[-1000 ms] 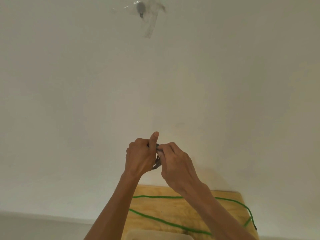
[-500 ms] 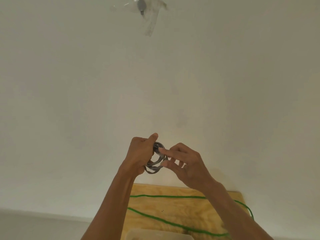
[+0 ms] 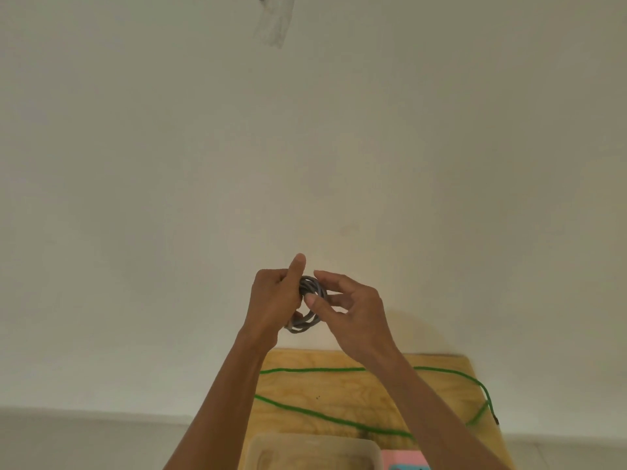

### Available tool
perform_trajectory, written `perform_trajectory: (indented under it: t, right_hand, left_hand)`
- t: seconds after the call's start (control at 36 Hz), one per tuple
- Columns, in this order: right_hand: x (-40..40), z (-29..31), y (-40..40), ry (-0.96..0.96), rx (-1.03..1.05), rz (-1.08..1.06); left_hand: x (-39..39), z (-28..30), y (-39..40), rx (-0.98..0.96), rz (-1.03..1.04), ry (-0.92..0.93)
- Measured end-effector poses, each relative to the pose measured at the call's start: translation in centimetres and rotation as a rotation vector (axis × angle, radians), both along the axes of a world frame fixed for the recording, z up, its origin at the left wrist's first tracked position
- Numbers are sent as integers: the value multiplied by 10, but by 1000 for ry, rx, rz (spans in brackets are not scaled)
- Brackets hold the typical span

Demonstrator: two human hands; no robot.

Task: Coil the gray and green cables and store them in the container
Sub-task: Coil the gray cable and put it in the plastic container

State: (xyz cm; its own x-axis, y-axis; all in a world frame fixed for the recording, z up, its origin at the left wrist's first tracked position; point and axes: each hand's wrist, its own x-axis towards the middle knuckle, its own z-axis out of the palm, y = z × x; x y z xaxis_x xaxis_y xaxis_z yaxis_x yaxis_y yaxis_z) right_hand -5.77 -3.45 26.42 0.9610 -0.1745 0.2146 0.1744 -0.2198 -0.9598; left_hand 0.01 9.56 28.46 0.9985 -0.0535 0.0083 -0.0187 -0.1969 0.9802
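The gray cable (image 3: pixel 310 305) is wound into a small coil held up in front of the wall. My left hand (image 3: pixel 273 301) grips the coil's left side, thumb pointing up. My right hand (image 3: pixel 349 312) touches the coil's right side with thumb and forefinger, the other fingers spread. The green cable (image 3: pixel 325 413) lies uncoiled in long loops across the wooden table (image 3: pixel 339 391) below my arms. The clear container (image 3: pixel 312 451) sits at the table's near edge, partly cut off by the frame.
A pale wall fills most of the view, with a strip of clear tape (image 3: pixel 274 18) stuck near the top. A pink object (image 3: pixel 403 459) lies right of the container. The green cable's end hangs off the table's right edge (image 3: pixel 492 413).
My right hand has loosened from a closed pinch to spread fingers at the coil's side. The gray coil now shows between both hands. The view has tilted slightly down.
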Motion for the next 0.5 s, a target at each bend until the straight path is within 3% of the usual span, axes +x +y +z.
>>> perform_trajectory:
  t: [0.5]
  right_hand:
    - [-16, -93, 54, 216, 63, -221]
  left_hand:
    - [-7, -96, 64, 3, -151, 148]
